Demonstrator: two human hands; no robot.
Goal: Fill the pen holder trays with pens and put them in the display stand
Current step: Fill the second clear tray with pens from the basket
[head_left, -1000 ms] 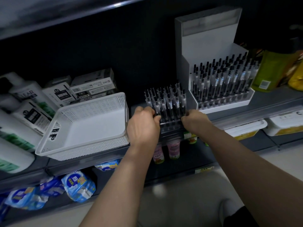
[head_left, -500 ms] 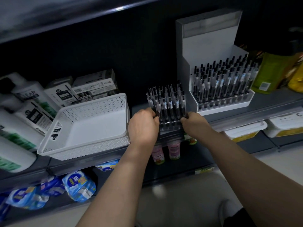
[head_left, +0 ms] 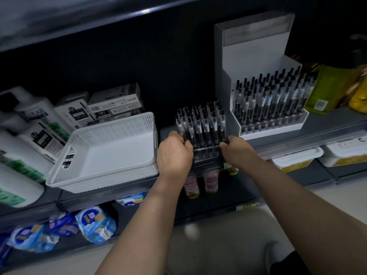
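Holding item, both hands: one clear plastic pen holder tray (head_left: 206, 153), loaded with upright black-capped pens (head_left: 200, 124) in rows.

Grasp: left hand (head_left: 174, 153) on the tray's left end, right hand (head_left: 236, 150) on its right end. The fingers (head_left: 187, 144) of each are curled round the tray edge, thumbs towards the person. The tray's long axis runs left to right, straight between the two sets of fingers, and the pens stand roughly vertical above them.

Position: at the front lip of the dark grey shop shelf (head_left: 297, 135). Whether the base rests on it cannot be told.

Destination: white and grey stepped display stand (head_left: 256, 62), to the right of and beyond the right-hand fingers. The right hand is the nearer. Its front tier is already full of pens, and no free bay can be made out from here.

Judgement: the carry goes right and away, the tray kept level so the pens do not tip.

Room: white perforated plastic basket (head_left: 99, 175) just left of the left-hand fingers, the stand's left wall close on the right, and the dark shelf back behind.
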